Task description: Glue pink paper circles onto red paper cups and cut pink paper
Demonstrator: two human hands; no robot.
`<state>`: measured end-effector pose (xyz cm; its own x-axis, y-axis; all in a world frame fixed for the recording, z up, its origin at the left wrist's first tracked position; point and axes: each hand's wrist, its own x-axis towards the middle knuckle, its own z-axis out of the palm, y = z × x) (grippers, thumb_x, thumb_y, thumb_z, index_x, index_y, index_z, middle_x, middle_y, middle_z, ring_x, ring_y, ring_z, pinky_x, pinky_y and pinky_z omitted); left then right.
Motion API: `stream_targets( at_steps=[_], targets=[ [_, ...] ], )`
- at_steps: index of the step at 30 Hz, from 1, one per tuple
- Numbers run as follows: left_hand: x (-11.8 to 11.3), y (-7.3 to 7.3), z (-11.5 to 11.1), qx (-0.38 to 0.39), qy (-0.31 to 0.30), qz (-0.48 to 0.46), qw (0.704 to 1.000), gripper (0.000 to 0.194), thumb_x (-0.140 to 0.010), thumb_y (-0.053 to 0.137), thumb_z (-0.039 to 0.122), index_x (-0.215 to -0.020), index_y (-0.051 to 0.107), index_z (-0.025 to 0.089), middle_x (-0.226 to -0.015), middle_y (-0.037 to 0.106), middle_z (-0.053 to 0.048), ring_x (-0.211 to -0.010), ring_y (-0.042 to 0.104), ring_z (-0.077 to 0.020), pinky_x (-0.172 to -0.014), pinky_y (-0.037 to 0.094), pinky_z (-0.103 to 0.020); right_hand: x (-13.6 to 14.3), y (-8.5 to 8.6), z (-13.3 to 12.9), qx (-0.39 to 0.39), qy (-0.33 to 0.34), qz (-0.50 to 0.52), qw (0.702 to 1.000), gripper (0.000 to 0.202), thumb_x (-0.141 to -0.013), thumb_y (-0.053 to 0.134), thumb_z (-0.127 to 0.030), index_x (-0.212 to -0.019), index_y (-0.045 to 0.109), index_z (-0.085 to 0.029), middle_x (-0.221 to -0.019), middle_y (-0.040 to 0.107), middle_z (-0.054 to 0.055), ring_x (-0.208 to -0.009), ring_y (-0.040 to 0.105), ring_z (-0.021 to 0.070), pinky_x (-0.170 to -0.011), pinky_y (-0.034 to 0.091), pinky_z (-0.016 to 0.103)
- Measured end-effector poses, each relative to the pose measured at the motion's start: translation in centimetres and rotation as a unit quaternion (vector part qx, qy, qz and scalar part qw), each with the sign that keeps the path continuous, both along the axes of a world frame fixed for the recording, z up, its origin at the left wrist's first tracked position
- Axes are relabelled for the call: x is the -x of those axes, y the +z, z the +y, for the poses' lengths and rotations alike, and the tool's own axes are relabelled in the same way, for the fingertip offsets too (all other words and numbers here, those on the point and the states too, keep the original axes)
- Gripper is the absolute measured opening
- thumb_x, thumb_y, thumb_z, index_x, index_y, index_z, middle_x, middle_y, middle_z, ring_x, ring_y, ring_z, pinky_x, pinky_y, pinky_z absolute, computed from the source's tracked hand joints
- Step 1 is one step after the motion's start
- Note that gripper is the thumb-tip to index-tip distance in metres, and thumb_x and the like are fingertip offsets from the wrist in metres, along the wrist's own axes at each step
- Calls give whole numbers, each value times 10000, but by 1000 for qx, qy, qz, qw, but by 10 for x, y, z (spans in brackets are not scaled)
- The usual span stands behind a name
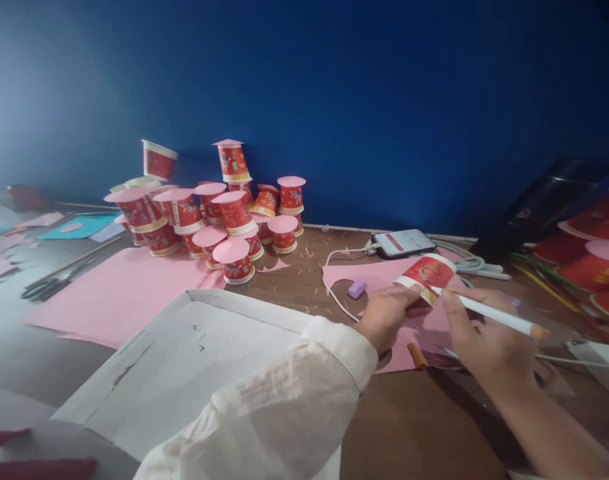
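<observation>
My left hand (388,313) is closed round the lower side of a red paper cup (427,275) that lies tilted over pink paper (354,275). In my right hand (489,333) is a white pen (499,313), its tip at the cup's side near the yellow band. The pen's orange end points to the right. A purple eraser (357,289) rests left of the cup, and an orange-brown piece (417,355) lies below it. Just behind the cup sits a phone (404,243) with a lit screen and a white cable.
Several red cups with pink discs (236,212) stand stacked at the left against the blue wall (334,100). A white box lid (209,360), pink sheets (119,290) and scissors (52,283) lie at the left. More red cups (597,230) and a black object (539,200) are at the right.
</observation>
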<state>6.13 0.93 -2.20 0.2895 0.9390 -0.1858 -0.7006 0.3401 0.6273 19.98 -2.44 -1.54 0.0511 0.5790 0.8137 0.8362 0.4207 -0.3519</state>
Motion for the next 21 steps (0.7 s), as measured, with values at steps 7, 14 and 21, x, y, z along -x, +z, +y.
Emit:
stream_targets(
  at_steps=[7, 14, 21],
  targets=[
    [3, 4, -1, 14, -9, -13, 1000, 156, -874, 843, 218, -783, 767, 117, -822, 741, -86, -809, 691, -198, -972, 552, -386, 3, -2, -1, 22, 34, 10, 999, 281, -1018, 676, -488, -998, 766, -223, -914, 799, 88, -820, 777, 250, -756, 633, 377],
    [7, 12, -4, 61, -2, -13, 998, 84, -912, 768, 193, -848, 778, 140, -921, 771, -120, -860, 704, -211, -967, 586, -375, -2, 6, 0, -19, -23, 42, 999, 258, -967, 700, -431, -1009, 758, -183, -950, 788, 139, -828, 769, 294, -738, 606, 435],
    [9, 20, -8, 61, -11, -17, 998, 110, -931, 710, 157, -840, 766, 130, -910, 741, -122, -924, 703, -236, -1108, 540, -429, 1, 5, -1, -4, -5, 20, 1000, 243, -966, 709, -434, -963, 769, -198, -898, 796, 111, -763, 764, 258, -696, 616, 382]
  ],
)
